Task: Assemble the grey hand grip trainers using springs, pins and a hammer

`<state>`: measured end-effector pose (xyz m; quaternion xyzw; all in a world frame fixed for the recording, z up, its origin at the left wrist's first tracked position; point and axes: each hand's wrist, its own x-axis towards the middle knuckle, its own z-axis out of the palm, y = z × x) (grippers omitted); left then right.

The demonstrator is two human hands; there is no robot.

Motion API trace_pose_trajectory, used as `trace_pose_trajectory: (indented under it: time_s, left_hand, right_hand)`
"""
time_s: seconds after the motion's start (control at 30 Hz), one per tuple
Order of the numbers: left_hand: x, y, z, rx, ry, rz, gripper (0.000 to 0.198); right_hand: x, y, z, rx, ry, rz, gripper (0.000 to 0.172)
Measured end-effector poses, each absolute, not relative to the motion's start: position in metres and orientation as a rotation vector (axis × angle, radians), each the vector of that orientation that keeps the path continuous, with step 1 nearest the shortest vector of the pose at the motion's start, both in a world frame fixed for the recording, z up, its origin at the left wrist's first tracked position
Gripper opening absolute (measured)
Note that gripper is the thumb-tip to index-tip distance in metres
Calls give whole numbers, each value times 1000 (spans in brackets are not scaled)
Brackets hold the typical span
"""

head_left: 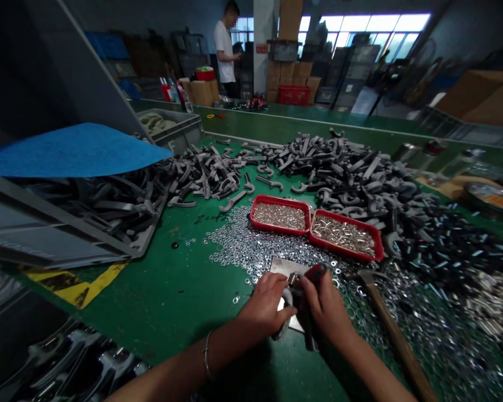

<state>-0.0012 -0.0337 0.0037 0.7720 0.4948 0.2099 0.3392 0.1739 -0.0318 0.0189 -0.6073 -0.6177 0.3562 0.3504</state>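
Observation:
Over a small metal plate (280,264) on the green bench, my two hands work close together. My left hand (268,301) is closed around a curved grey hook-shaped metal part (285,315), thumb and fingers pressed on it. My right hand (324,301) grips a dark piece with a red-and-black end (316,272); its exact kind is hidden by the fingers. Between the fingertips shows a small shiny metal cylinder (293,278). Loose washers (235,251) lie around the plate.
Two red trays of small metal pins (280,229) (347,255) stand behind the plate. A hammer (388,318) lies at right. Piled grey hooked parts (339,162) spread across the back. A grey crate (62,234) stands left. A person (225,50) stands beyond the bench.

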Motion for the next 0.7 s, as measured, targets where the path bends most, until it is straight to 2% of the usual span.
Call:
trace_pose_trajectory:
  time_s: [0.1,0.17,0.23,0.33,0.43,0.5,0.57,0.7]
  left_hand:
    - [1,-33,6,2032,1310,507,42]
    - [1,-35,6,2071,1309,489,40]
    - [-3,-34,7,2116,1291,476,44]
    - [-15,-11,18,2220,1285,505,47]
    - [-26,50,38,2468,1411,469,25]
    - [-31,102,51,2611,1537,369,21]
    - [-32,149,58,2648,1634,305,20]
    - [-29,193,55,2693,1692,140,12]
  right_hand:
    - [166,-31,52,-1255,-1450,1164,22]
    - [172,-27,64,-1129,-1372,1179,20]
    - [192,-17,61,-1253,-1424,1015,20]
    - [240,1,36,-1731,-1703,689,24]
    - [281,15,21,-1940,-1978,434,31]
    - [290,28,26,-1881,-2064,158,36]
    - [281,46,37,-1725,-2158,-49,33]
    - [232,99,54,-1511,-2406,-65,24]
